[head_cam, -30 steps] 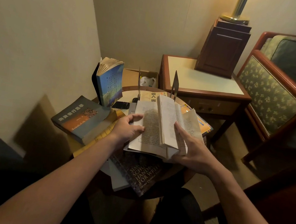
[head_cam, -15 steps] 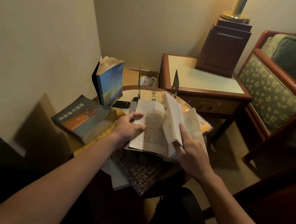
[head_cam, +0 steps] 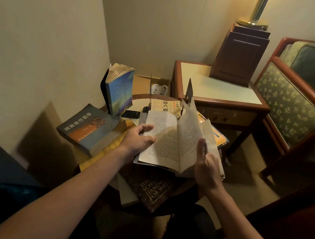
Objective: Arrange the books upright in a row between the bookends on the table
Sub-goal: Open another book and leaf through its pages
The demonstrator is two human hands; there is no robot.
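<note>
The open book (head_cam: 161,138) under both hands has thin, matt, yellowish paper pages. Just left of the left hand (head_cam: 137,140), a thick book (head_cam: 87,126) has a smooth, slightly shiny cover. Beyond the hands, two bookends (head_cam: 189,89) look like thin dark metal. Near the wrists, the round table (head_cam: 141,100) edge is dark polished wood.

Both forearms are bare from the bottom edge up to the wrists; no sleeve, watch, bracelet or ring shows on them. The left hand (head_cam: 137,141) and the right hand (head_cam: 208,166) are ungloved, with short nails. Below the round table (head_cam: 139,99), between the two forearms, lies dark clothing, too dim to tell its kind or colour.
</note>
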